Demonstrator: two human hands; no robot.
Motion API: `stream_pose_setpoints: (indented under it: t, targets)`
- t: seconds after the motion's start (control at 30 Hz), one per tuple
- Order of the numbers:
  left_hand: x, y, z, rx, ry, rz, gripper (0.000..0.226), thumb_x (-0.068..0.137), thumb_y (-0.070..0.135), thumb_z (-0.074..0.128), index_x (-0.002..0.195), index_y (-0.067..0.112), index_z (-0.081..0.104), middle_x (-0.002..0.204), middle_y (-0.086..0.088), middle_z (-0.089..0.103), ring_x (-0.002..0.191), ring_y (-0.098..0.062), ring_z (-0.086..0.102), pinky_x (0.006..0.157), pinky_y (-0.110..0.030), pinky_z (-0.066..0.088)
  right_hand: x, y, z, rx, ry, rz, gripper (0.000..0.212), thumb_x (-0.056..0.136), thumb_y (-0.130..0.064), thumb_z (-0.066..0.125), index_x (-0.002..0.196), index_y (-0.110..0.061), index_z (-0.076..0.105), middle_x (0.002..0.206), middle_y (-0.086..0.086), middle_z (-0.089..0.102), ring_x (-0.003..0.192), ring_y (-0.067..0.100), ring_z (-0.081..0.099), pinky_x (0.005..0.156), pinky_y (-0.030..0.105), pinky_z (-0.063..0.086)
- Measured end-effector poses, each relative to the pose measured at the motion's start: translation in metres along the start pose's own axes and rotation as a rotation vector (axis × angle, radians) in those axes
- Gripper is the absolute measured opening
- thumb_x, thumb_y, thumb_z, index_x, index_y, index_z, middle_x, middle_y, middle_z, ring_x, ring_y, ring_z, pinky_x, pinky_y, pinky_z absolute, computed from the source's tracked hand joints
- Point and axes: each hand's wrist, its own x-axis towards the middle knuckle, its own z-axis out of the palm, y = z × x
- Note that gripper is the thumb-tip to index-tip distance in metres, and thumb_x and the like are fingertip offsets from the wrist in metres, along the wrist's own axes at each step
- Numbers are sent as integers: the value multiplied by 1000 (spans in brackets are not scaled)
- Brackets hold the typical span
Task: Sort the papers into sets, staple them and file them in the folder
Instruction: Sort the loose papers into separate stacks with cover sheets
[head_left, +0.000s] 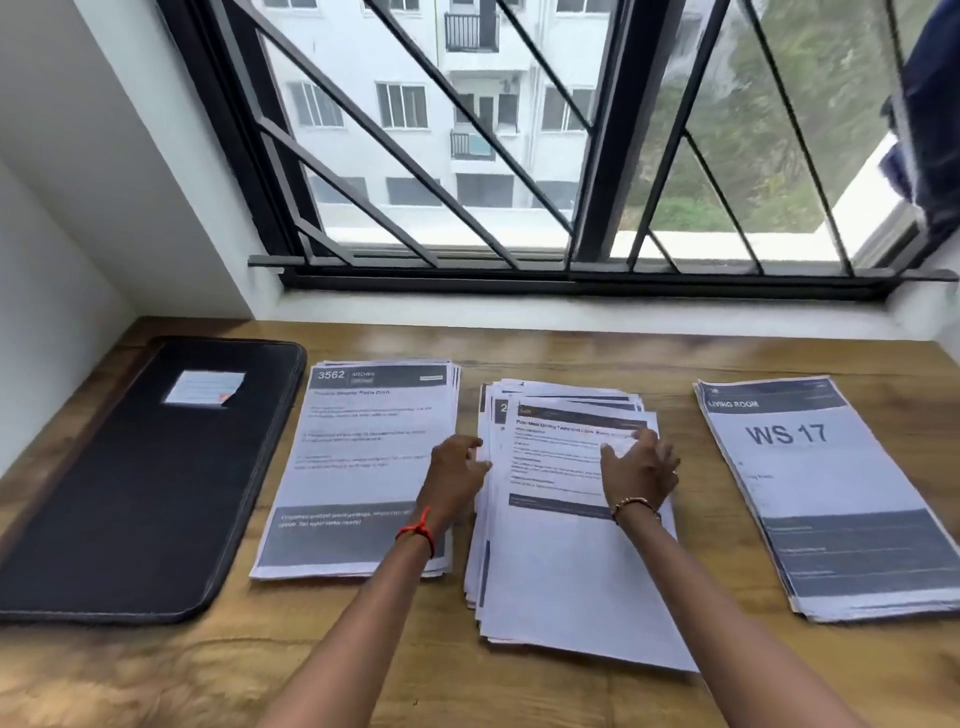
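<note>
Two bare forearms reach in from the near edge over the wooden desk (519, 348), and both hands sit on the middle pile of papers (550, 571), a loose, fanned stack whose sheets are skewed against one another. On the left wrist there is a red thread band (418, 532); the left hand (457, 475) rests at the left edge of that middle pile, fingers curled against the sheets' side, its grip loose rather than clenched, and I cannot tell whether it pinches any sheet. On the right wrist is a thin bracelet (631, 503); the right hand (641, 470) lies with fingers spread on the top sheet toward the pile's right side, grip released, pressing flat rather than grasping. Just left of the middle pile lies a neater stack (358, 467) headed "3562" and "KITCHEN", close beside it but not overlapping. Well apart to the right is a third stack (826, 499), angled slightly, headed "LIVING ROOM" with "WS 17" in large print. At the far left of the desk lies the black folder (145, 493), closed and flat, with a small lined label (205, 387) near its far end. Beyond the desk's far edge stands a barred window (519, 135) looking out on a white apartment building.
</note>
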Motion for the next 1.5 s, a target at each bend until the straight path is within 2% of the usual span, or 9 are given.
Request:
stream_pose_setpoints:
  t: [0.17, 0.23, 0.43, 0.63, 0.8, 0.93, 1.1, 1.37, 1.5]
  targets:
    - [2, 4, 30, 119, -40, -110, 22, 86, 4, 51, 104, -8, 55, 113, -24, 56, 109, -37, 50, 79, -29, 36, -2, 31, -18, -99, 16, 168, 63, 72, -35, 74, 117, 0, 45, 127, 24, 42, 122, 37, 35, 98, 46, 31]
    - [2, 7, 36, 198, -41, -138, 24, 87, 6, 49, 106, -8, 52, 115, -23, 52, 112, -39, 47, 86, -33, 38, -2, 42, -20, -100, 1, 179, 66, 70, -34, 76, 116, 1, 45, 127, 24, 44, 121, 38, 38, 97, 46, 33]
    - [7, 13, 45, 237, -14, -329, 39, 89, 16, 53, 122, -3, 44, 128, -23, 40, 117, -39, 43, 95, -41, 39, 5, 53, -25, 35, -81, 115, 41, 78, -18, 72, 106, 4, 53, 114, 24, 59, 106, 39, 55, 81, 38, 44]
    - [6, 12, 50, 169, -11, -260, 39, 88, 17, 57, 121, -1, 46, 128, -22, 40, 118, -37, 44, 92, -35, 39, 10, 56, -32, 62, -104, 86, 38, 78, -14, 71, 109, 4, 59, 112, 23, 63, 103, 37, 58, 78, 34, 44]
    - [0, 11, 50, -132, -22, -55, 28, 90, 8, 52, 116, 6, 44, 111, -8, 57, 100, -25, 56, 75, -24, 42, 14, 58, -35, 130, -118, 81, 42, 76, -13, 74, 112, 5, 61, 112, 23, 63, 105, 36, 58, 84, 35, 46]
    - [-2, 9, 45, -369, -176, 4, 41, 92, 18, 56, 132, 17, 42, 126, -2, 58, 114, -19, 57, 98, -41, 47, 17, 59, -34, 162, -123, 103, 37, 74, -15, 75, 105, 3, 65, 107, 21, 66, 100, 35, 60, 82, 36, 48]
    - [2, 5, 39, -584, -224, -53, 36, 94, 11, 53, 129, 11, 49, 122, -11, 62, 110, -27, 61, 96, -49, 48, 18, 58, -35, 213, -111, 74, 30, 79, -1, 67, 109, 5, 64, 110, 22, 65, 103, 36, 59, 86, 37, 47]
    - [17, 5, 2, -680, -94, -48, 35, 93, 0, 48, 128, 4, 48, 113, -15, 63, 92, -20, 65, 76, -28, 57, 25, 52, -42, 233, 53, 126, 36, 86, 6, 45, 114, -7, 62, 115, 21, 62, 106, 37, 57, 85, 39, 46]
    - [24, 1, -35, -719, 18, -48, 33, 94, 0, 47, 126, 2, 47, 113, -17, 60, 92, -25, 62, 73, -28, 58, 35, 50, -51, 163, 132, 122, 40, 86, 10, 38, 120, 1, 57, 117, 27, 53, 104, 43, 55, 83, 43, 45]
